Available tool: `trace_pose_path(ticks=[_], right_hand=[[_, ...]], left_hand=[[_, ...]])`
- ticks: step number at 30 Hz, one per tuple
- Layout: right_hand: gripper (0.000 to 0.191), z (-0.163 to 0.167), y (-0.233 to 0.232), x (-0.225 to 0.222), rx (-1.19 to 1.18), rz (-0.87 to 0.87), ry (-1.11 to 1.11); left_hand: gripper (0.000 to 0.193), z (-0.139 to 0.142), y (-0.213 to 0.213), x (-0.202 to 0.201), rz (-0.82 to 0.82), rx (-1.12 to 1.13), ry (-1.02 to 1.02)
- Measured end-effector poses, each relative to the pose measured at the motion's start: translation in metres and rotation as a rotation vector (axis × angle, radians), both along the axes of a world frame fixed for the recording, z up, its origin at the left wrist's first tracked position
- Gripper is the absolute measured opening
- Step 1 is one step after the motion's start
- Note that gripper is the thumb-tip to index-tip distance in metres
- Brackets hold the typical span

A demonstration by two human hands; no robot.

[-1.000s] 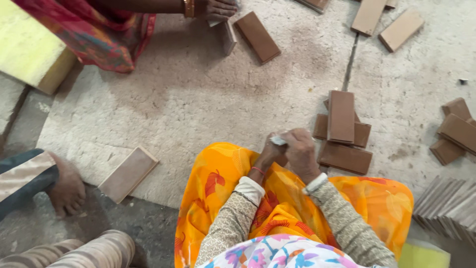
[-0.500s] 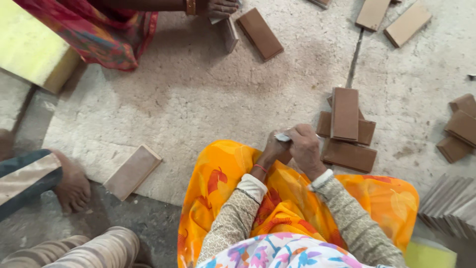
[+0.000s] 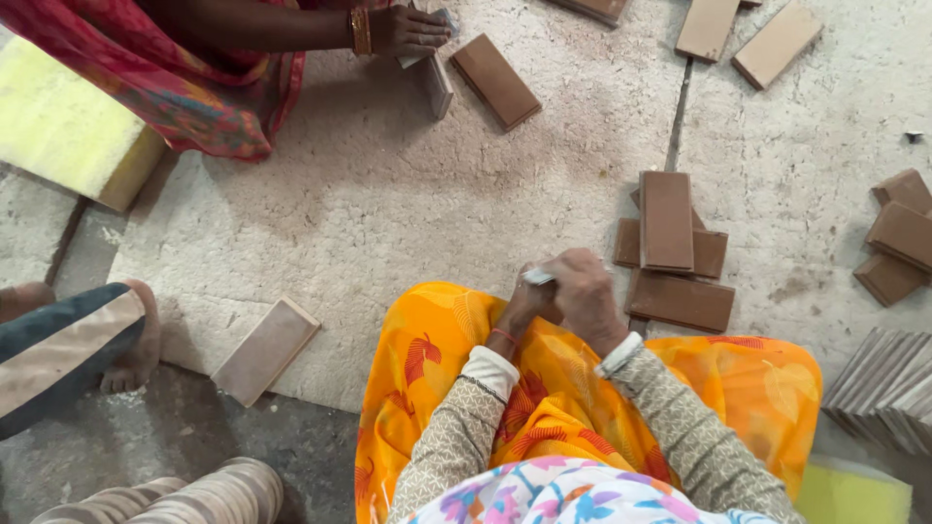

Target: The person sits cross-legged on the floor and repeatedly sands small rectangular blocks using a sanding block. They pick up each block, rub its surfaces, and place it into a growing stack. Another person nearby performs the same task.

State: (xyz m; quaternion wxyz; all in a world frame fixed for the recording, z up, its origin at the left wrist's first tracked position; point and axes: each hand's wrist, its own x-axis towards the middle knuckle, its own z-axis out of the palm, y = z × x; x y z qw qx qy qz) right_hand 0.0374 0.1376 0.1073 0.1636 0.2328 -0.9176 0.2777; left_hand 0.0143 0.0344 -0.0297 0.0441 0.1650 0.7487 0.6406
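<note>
I sit on a dusty concrete floor with orange cloth over my knees. My left hand [image 3: 524, 303] and my right hand [image 3: 585, 296] meet just above my lap, both curled around a small brown tile piece [image 3: 553, 312] that is mostly hidden. A thin grey-white scraper [image 3: 537, 277] sticks out between them; which hand grips it I cannot tell. Right beside my right hand lies a pile of brown rectangular tiles [image 3: 670, 247], one laid lengthwise on top.
Another person in red cloth works a tile on edge [image 3: 435, 82] at the top, a flat tile [image 3: 495, 81] beside it. Loose tiles lie at top right [image 3: 743, 34], right [image 3: 898, 238] and left [image 3: 265, 349]. Stacked tiles [image 3: 888, 388] stand at the lower right. A foot [image 3: 131, 340] rests left.
My hands have stayed together at my lap with slight shifts. The view has moved a little; the foot at the left has drawn closer to the loose tile.
</note>
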Motion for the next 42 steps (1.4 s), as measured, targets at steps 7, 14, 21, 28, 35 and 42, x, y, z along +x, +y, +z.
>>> trace_pose_path(ticks=[7,14,21,28,35,42], right_hand=[[0.011,-0.032,0.089,0.016,-0.28,-0.404,-0.264],[0.007,-0.051,0.087,0.021,-0.645,-0.538,-0.273],[0.014,-0.027,-0.005,0.018,-0.351,-0.284,0.0],[0.019,-0.045,-0.03,0.022,-0.146,-0.207,-0.05],[0.019,-0.051,0.043,0.017,-0.133,-0.296,0.027],[0.024,-0.034,-0.009,0.03,-0.098,-0.189,-0.021]], left_hand=[[0.037,0.033,0.007,0.014,0.052,0.269,-0.431],[0.045,0.078,0.013,0.006,-0.166,0.767,-0.479],[0.034,0.08,-0.069,0.006,0.089,-0.382,-0.183],[0.038,0.077,-0.092,0.022,0.195,-0.281,-0.235],[0.032,0.076,-0.04,0.031,0.235,-0.104,-0.315],[0.03,0.037,-0.042,0.026,0.216,0.051,-0.344]])
